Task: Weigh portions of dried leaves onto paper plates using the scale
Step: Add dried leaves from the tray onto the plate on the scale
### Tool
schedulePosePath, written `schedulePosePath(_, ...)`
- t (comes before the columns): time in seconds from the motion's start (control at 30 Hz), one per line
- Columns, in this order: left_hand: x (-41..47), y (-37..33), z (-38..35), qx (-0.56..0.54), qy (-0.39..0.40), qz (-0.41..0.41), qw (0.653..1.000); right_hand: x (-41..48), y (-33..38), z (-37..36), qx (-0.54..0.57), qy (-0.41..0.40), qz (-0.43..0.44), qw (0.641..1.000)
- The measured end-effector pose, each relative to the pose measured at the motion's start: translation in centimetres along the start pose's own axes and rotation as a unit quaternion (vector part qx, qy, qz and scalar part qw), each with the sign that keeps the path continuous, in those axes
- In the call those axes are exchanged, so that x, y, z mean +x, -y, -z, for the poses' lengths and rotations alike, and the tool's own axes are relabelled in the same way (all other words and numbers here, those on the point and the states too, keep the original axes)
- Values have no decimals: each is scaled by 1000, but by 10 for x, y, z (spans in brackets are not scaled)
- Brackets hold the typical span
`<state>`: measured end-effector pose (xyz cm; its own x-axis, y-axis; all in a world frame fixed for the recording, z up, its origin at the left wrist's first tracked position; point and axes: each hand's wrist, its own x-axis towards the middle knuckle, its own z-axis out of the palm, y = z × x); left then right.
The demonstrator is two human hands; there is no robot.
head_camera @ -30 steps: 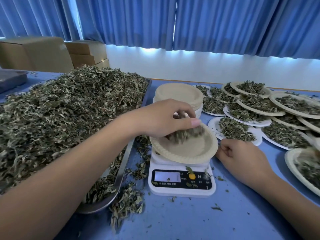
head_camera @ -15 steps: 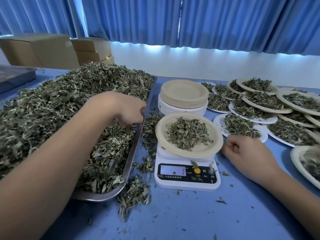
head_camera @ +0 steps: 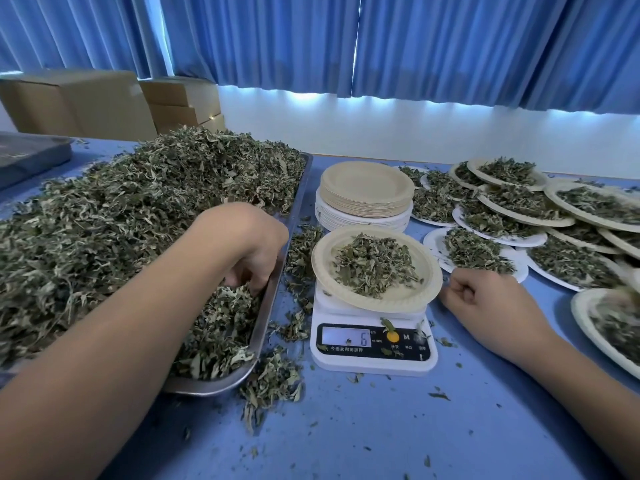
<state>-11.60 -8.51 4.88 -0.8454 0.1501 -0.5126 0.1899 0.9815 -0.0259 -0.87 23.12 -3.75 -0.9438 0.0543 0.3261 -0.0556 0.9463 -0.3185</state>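
Since a second ago my left hand [head_camera: 249, 251] has left the plate [head_camera: 322, 268] and gone back into the tray [head_camera: 273, 306], while the right hand [head_camera: 485, 299] has stayed where it was. From the head view, I see the left hand at the tray's right edge, knuckles up, fingers curled down into the leaves [head_camera: 121, 220] and closing on a clump, with the fingertips buried. The right hand is clenched in a loose fist, holding nothing, resting on the table [head_camera: 381, 427] just beside the plate's right rim. The plate sits on the scale [head_camera: 374, 358], tilted a little toward me, with a loose portion [head_camera: 374, 265] heaped in its middle. On the display I can read only a 6; a few leaf bits lie on the scale's front panel. Spilled leaves are scattered on the table between tray and scale. A stack [head_camera: 367, 188] of empty plates stands just behind the scale, and filled plates [head_camera: 519, 209] overlap to the right. Blue curtains [head_camera: 415, 46] hang behind, with boxes [head_camera: 86, 102] at far left.
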Motion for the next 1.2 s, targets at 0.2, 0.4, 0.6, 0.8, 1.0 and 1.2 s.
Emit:
schedulePosePath(0.2, -9, 7, 14, -24, -67, -14, 997, 0, -1, 0, 5, 4, 1, 1000)
schedulePosePath(0.4, -24, 8, 30, 17, -144, -34, 989, 1, -3, -1, 8, 1, -5, 1000)
schedulePosePath(0.6, -29, 2, 40, -50, -233, -107, 965, 2, -2, -1, 11, 4, -4, 1000)
schedulePosePath(0.8, -23, -25, 29, -228, -246, -271, 902, 1, -2, 1, 18, 12, -7, 1000)
schedulePosePath(1.0, -5, -24, 24, -191, -273, -277, 901, 1, -2, 2, 29, 15, -1, 999)
schedulePosePath(1.2, -2, -4, 29, -76, -196, -163, 964, 0, -1, 2, 28, 14, 6, 999)
